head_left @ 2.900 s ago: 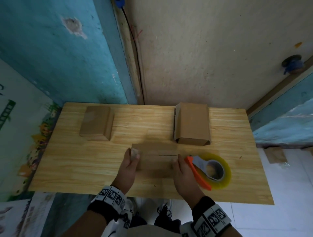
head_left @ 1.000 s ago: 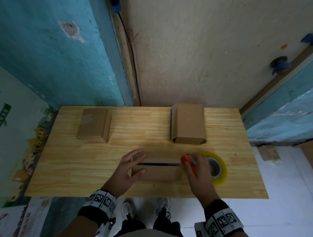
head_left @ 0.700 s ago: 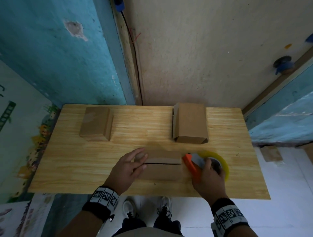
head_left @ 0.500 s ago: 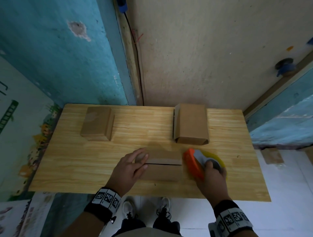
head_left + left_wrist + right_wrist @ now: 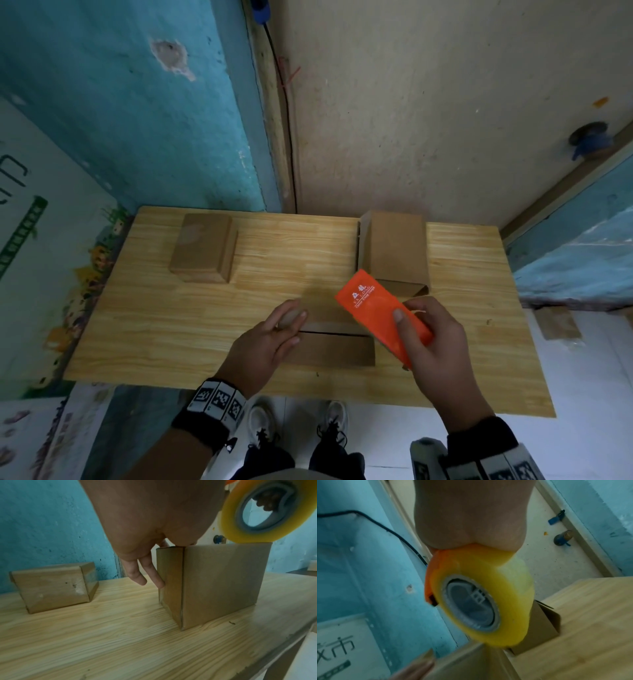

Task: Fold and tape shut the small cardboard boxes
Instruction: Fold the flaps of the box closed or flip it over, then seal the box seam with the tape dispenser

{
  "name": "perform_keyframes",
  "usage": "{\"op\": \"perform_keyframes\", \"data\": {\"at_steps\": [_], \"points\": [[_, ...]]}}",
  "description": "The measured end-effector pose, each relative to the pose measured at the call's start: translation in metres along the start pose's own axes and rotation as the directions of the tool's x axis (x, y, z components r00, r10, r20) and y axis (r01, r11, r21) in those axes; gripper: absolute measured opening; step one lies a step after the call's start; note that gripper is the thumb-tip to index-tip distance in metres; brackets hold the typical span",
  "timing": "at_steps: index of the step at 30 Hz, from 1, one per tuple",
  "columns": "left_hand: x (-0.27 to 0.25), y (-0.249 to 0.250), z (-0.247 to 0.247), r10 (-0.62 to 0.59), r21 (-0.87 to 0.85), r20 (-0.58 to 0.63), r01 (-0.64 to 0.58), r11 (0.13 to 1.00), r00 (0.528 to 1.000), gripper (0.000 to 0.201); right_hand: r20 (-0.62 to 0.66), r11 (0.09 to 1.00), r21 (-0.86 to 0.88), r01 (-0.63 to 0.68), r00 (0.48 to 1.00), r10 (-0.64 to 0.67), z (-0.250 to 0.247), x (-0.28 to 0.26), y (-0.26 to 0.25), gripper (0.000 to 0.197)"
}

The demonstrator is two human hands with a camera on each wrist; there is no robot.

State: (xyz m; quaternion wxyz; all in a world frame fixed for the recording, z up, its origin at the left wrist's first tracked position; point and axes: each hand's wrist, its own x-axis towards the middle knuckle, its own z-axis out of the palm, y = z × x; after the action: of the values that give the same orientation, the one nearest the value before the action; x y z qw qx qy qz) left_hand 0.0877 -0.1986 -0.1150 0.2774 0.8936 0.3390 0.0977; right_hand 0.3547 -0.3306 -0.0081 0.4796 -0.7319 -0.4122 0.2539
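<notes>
Partly hidden: box seam under tape dispenser, apparently untaped.

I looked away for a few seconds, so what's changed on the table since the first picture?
The right hand took hold of the tape dispenser, which lay on the table, and lifted it over the near box. The left hand now presses the flaps down. The two far boxes stayed put.

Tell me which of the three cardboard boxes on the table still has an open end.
The far right box, behind the tape dispenser: its near end gapes open. The far left box is closed, and the left hand holds the near box's flaps shut.
</notes>
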Motion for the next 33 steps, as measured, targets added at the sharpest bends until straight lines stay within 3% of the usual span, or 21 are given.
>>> {"op": "perform_keyframes", "data": {"at_steps": [3, 5, 9, 13, 15, 23, 25, 26, 28, 30, 33], "points": [[0.0, -0.001, 0.0, -0.029, 0.015, 0.022, 0.029, 0.999, 0.999, 0.047, 0.142, 0.994, 0.098, -0.045, 0.989, 0.03, 0.003, 0.007, -0.012, 0.021], [0.0, 0.0, -0.001, -0.043, 0.015, 0.033, 0.043, 0.999, 0.999, 0.041, 0.251, 0.99, 0.133, -0.055, 0.968, 0.02, 0.008, 0.015, -0.019, 0.025], [-0.003, 0.003, -0.001, -0.056, 0.008, 0.06, 0.056, 0.998, 0.997, 0.04, 0.425, 0.998, 0.065, -0.003, 0.905, -0.025, 0.019, 0.03, -0.029, 0.029], [-0.004, -0.003, 0.003, -0.082, 0.239, 0.003, 0.079, 0.968, 0.997, 0.043, 0.466, 0.996, 0.085, 0.009, 0.883, -0.048, 0.024, 0.043, -0.036, 0.03], [-0.002, -0.002, 0.0, -0.089, 0.278, 0.029, 0.077, 0.957, 0.996, 0.048, 0.473, 0.996, 0.092, 0.007, 0.879, -0.049, 0.022, 0.048, -0.036, 0.034], [-0.003, 0.002, 0.0, -0.048, 0.075, 0.087, 0.042, 0.996, 0.995, 0.043, 0.546, 0.982, -0.183, 0.036, 0.834, 0.072, 0.033, 0.051, -0.031, 0.046], [-0.001, 0.008, -0.001, -0.08, -0.148, 0.053, 0.087, 0.985, 0.995, 0.024, 0.555, 0.97, -0.221, 0.097, 0.831, 0.043, 0.036, 0.049, -0.034, 0.05], [0.0, 0.012, -0.003, -0.129, -0.342, 0.027, 0.131, 0.931, 0.991, 0.015, 0.56, 0.966, -0.23, 0.12, 0.828, 0.031, 0.037, 0.047, -0.035, 0.052], [0.002, 0.02, -0.004, -0.293, -0.624, -0.1, 0.169, 0.763, 0.951, 0.038, 0.556, 0.96, -0.246, 0.131, 0.831, 0.029, 0.038, 0.046, -0.035, 0.051], [0.004, 0.027, -0.008, -0.442, -0.752, -0.195, 0.156, 0.64, 0.876, 0.038, 0.542, 0.962, -0.249, 0.114, 0.839, 0.04, 0.037, 0.047, -0.034, 0.048], [0.009, 0.045, -0.023, -0.588, -0.876, -0.089, 0.218, 0.431, 0.804, 0.027, 0.538, 0.966, -0.241, 0.094, 0.842, 0.052, 0.036, 0.047, -0.034, 0.046]]}}
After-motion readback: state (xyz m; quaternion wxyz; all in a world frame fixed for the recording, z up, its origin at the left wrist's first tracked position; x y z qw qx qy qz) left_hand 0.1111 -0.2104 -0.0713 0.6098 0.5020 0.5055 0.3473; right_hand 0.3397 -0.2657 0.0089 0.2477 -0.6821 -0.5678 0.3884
